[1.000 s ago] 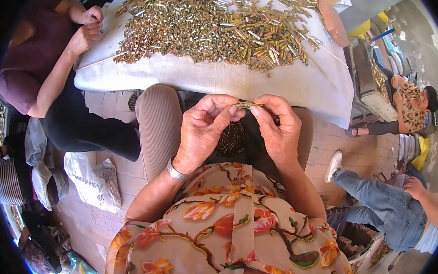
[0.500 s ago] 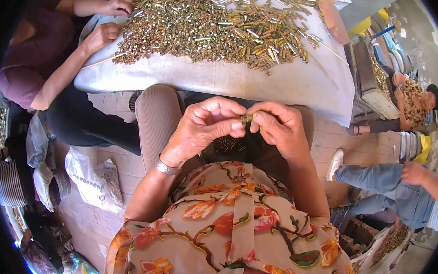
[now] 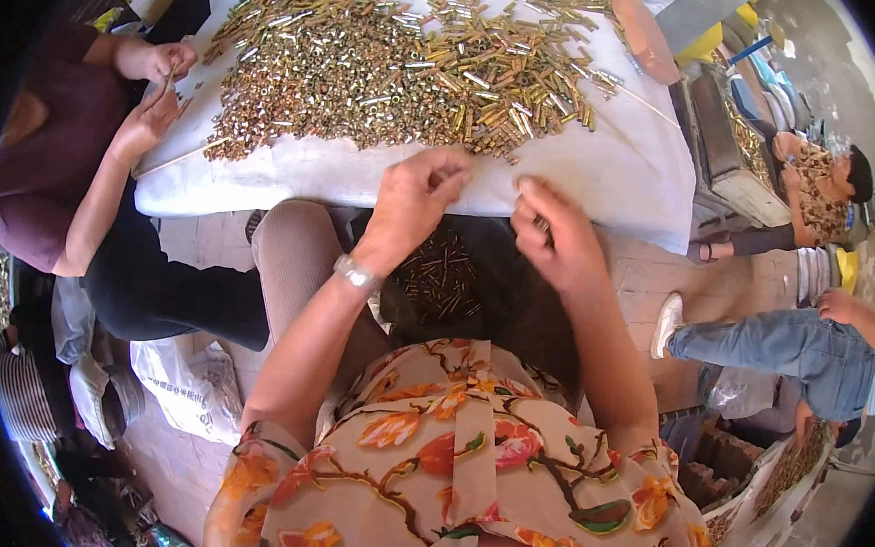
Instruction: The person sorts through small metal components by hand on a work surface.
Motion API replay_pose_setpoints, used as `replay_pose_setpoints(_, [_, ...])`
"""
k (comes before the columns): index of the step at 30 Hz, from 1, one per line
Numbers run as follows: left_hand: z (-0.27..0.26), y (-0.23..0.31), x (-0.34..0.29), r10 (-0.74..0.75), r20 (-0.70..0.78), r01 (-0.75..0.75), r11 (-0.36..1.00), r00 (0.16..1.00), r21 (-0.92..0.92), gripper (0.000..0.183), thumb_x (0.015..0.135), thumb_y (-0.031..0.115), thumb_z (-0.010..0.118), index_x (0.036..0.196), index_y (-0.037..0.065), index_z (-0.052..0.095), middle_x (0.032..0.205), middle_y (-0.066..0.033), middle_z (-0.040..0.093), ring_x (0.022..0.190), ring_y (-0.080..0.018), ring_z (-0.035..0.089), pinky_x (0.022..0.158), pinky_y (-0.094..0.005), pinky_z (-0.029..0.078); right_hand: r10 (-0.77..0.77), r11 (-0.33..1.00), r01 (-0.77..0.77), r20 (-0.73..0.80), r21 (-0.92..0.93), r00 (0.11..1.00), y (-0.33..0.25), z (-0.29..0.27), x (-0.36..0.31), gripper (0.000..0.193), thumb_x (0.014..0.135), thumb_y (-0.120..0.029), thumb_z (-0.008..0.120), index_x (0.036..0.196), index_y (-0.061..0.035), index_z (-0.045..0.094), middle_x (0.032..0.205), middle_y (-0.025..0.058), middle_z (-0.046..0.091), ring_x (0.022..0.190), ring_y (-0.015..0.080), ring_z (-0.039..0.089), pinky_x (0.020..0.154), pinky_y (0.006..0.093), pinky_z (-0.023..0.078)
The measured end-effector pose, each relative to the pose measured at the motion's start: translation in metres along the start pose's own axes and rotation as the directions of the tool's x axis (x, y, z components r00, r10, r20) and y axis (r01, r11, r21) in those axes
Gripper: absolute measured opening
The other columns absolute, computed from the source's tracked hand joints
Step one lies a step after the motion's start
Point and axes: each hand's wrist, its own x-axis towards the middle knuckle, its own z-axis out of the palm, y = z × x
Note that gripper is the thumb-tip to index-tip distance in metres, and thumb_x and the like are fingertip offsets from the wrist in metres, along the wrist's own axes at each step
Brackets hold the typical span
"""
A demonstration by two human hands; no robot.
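Observation:
My right hand (image 3: 562,237) is curled in front of the table's near edge, and the end of a small brass-coloured metal piece (image 3: 542,223) shows between its fingers. To its left, my left hand (image 3: 412,204) is held just in front of the pile, thumb and fingertips pinched together; what they hold, if anything, cannot be made out. On the cloth-covered table lies a broad pile of small metal parts (image 3: 339,77), short ring-like ones at the left and longer tubular ones (image 3: 515,78) at the right. Below my hands, between my knees, a dark container (image 3: 437,279) holds many slim metal pieces.
A thin stick (image 3: 179,157) lies at the cloth's left edge. At the left a co-worker's hands (image 3: 158,96) hold a small piece. Another person sits at the far right, and a jeans leg (image 3: 754,338) reaches in nearer. A white plastic bag (image 3: 190,384) rests on the floor.
My hands have come apart and moved forward towards the table; the brass-coloured piece stays in my right hand. The co-worker's hands at the left have lifted off the pile and come together.

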Motion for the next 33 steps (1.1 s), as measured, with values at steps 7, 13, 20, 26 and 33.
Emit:
replay_pose_setpoints(7, [0.019,-0.009,0.040,0.338,-0.028,-0.265,0.785,0.941,0.561,0.013,0.078,0.007,0.063,0.091,0.007,0.064,0.087,-0.0120,0.061,0.081,-0.0321,0.063,0.070,-0.0423,0.051,-0.756,0.063,0.389,0.210,-0.919,0.620,-0.032,-0.035,0.109,0.016,0.082,-0.017,0.067,0.081,-0.0012,0.064,0.063,0.0129,0.059,0.060,0.0283,0.060,0.054,0.0361,0.046])
replay_pose_setpoints(13, [0.017,-0.004,0.037,0.347,-0.030,-0.265,0.767,0.937,0.585,0.013,0.075,0.006,0.062,0.088,0.007,0.061,0.084,-0.0112,0.060,0.084,-0.0298,0.062,0.071,-0.0406,0.051,-0.608,-0.263,0.175,0.304,-0.949,0.734,-0.030,-0.028,0.130,0.015,0.077,-0.014,0.068,0.084,-0.0019,0.064,0.079,0.0194,0.062,0.076,0.0376,0.061,0.065,0.0441,0.047])
replay_pose_setpoints(20, [0.019,-0.016,0.034,0.356,-0.145,-0.202,0.771,0.923,0.604,0.008,0.079,0.006,0.062,0.086,0.006,0.062,0.082,-0.0121,0.063,0.078,-0.0292,0.064,0.068,-0.0388,0.052,-0.316,0.839,0.230,-0.098,-0.493,0.944,-0.033,-0.006,0.058,0.021,0.090,-0.022,0.062,0.094,-0.0017,0.062,0.077,0.0034,0.059,0.053,0.0111,0.047,0.047,0.0263,0.038])
replay_pose_setpoints(26, [0.005,-0.003,-0.010,-0.036,-0.061,0.021,0.972,0.997,-0.235,0.018,0.083,0.003,0.068,0.100,-0.001,0.065,0.087,-0.0074,0.069,0.078,-0.0115,0.066,0.072,-0.0251,0.053,-0.054,0.988,0.052,-0.013,-0.147,0.998,-0.003,0.012,0.000,0.023,0.094,-0.021,0.057,0.109,-0.0039,0.059,0.079,0.0013,0.055,0.046,0.0017,0.034,0.039,0.0176,0.023])
replay_pose_setpoints(33, [-0.009,0.024,-0.067,-0.186,0.066,0.178,0.688,0.980,-0.704,0.015,0.089,-0.004,0.058,0.103,-0.001,0.063,0.096,-0.0076,0.067,0.089,-0.0141,0.066,0.084,-0.0270,0.054,-0.333,0.791,0.269,-0.018,-0.549,0.943,0.018,0.046,-0.037,0.017,0.093,-0.016,0.059,0.104,-0.0034,0.065,0.075,-0.0002,0.061,0.062,0.0012,0.049,0.053,0.0172,0.041])
